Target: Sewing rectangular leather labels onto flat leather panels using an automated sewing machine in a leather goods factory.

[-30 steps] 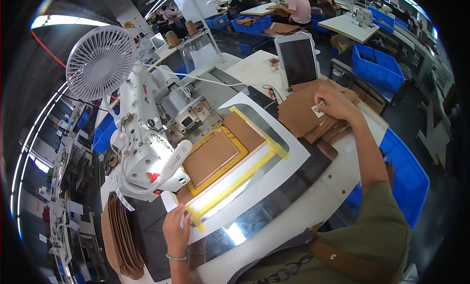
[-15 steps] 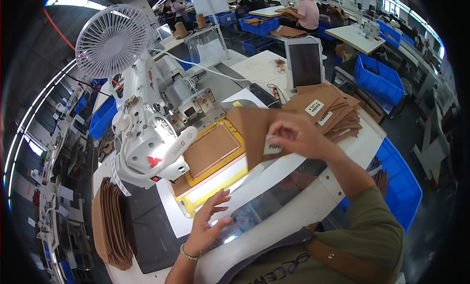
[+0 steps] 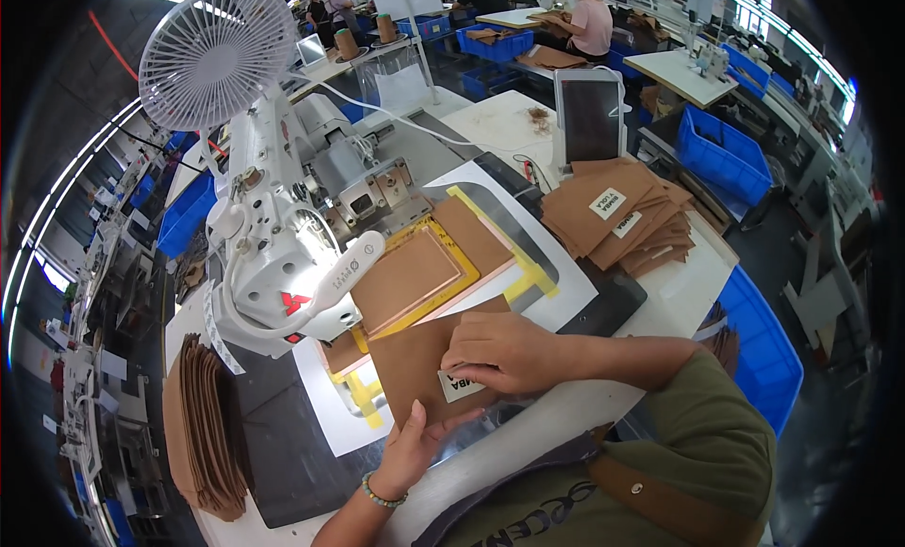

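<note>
Just in front of me, over the near edge of the white template sheet (image 3: 325, 410), I hold a flat brown panel (image 3: 405, 363) with a white printed label. My left hand (image 3: 415, 445) grips its near left corner, thumb on top and fingers underneath. My right hand (image 3: 500, 351) pinches at the label, fingertips bent down on the panel. Beyond it, a yellow-edged frame (image 3: 462, 281) lies on another brown piece (image 3: 407, 272), beside the head of a white industrial sewing machine (image 3: 269, 264).
A pile of labelled brown panels (image 3: 617, 203) lies to the right, below a dark-screened tablet (image 3: 591, 118). Another thick stack (image 3: 203, 434) stands at the left. A white fan (image 3: 219, 57) sits above the machine. A blue bin (image 3: 764, 349) stands beside the table at right.
My right hand has brought the labelled panel from the right of the frame down and left toward me. My left hand, empty before, has taken hold of its corner.
</note>
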Action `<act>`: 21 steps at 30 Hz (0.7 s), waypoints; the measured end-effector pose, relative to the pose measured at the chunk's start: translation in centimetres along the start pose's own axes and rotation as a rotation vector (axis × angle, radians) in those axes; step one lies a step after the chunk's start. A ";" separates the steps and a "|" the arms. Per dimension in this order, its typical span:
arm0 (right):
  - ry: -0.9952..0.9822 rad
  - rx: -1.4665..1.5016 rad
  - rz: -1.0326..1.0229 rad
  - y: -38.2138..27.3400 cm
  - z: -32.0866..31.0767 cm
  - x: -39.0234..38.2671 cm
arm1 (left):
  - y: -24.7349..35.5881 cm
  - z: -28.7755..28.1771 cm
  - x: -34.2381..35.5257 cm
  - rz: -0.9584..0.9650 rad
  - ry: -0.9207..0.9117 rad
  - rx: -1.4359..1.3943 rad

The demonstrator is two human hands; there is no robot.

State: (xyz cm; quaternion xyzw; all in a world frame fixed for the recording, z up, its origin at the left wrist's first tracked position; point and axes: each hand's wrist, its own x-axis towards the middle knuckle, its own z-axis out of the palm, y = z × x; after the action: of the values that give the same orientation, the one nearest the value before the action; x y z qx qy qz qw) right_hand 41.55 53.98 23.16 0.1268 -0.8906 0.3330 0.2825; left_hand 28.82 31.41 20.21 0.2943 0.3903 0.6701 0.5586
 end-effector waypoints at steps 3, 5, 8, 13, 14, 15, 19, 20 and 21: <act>-0.040 -0.102 0.022 1.7 -0.9 0.2 | 0.5 -2.3 -0.4 -0.078 -0.019 0.218; 0.003 -0.261 0.076 4.0 -2.3 1.0 | 0.8 -3.5 -0.8 -0.038 0.209 0.341; 0.096 -0.364 0.117 8.8 -3.6 2.2 | 2.0 -6.9 -1.3 0.046 0.445 0.462; 0.054 -0.392 0.088 15.0 -0.9 6.7 | 3.7 -13.1 -1.5 0.283 0.643 0.762; 0.019 -0.397 0.067 15.7 0.3 7.6 | 3.9 -14.1 -1.5 0.269 0.654 0.762; -0.013 -0.408 0.044 16.0 1.4 8.3 | 4.3 -14.9 -1.4 0.300 0.649 0.999; -0.082 -0.465 0.018 16.8 5.6 9.8 | 4.9 -17.0 -0.9 0.346 0.560 1.520; -0.080 -0.461 0.018 17.2 6.1 9.8 | 4.9 -17.2 -0.6 0.384 0.496 1.649; -0.056 -0.559 -0.046 17.7 6.5 9.7 | 4.9 -17.7 -0.1 0.380 0.494 1.653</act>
State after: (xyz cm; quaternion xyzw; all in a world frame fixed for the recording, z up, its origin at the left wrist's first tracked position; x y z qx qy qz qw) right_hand 23.60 62.47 15.62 0.0733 -0.9522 0.0641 0.2896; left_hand 11.66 27.51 15.15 0.5106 0.8042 0.2994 -0.0541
